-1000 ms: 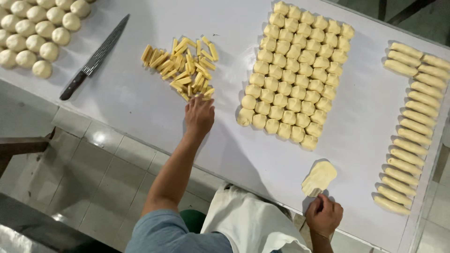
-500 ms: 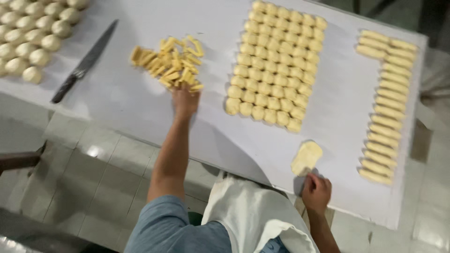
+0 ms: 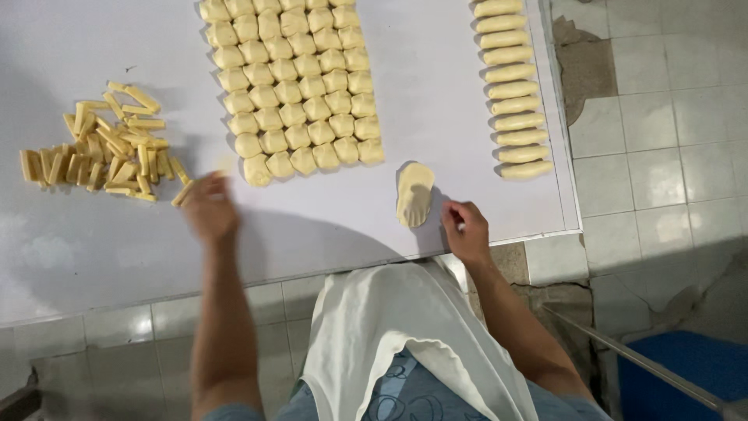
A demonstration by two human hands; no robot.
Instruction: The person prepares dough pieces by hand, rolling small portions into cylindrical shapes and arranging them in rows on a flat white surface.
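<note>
My left hand [image 3: 209, 209] is blurred in motion over the white table [image 3: 335, 226], just right of a pile of short yellow sticks [image 3: 101, 160]. A pale yellow stick shows as a blur at its fingertips [image 3: 221, 164]. My right hand [image 3: 466, 230] rests at the table's near edge with its fingers curled and nothing in it. Right beside that hand, to its left, lies a flattened oval of dough [image 3: 414, 193].
A tight block of several dough balls [image 3: 296, 86] fills the table's middle. A column of rolled dough logs [image 3: 510, 93] runs along the right edge. A white apron [image 3: 389, 327] hangs below me. On the tiled floor at lower right are a blue container [image 3: 686, 374] and a metal rod.
My left hand has pulled back from the stick pile toward me and to the right. The view has shifted right and closer. My right hand stays by the dough oval.
</note>
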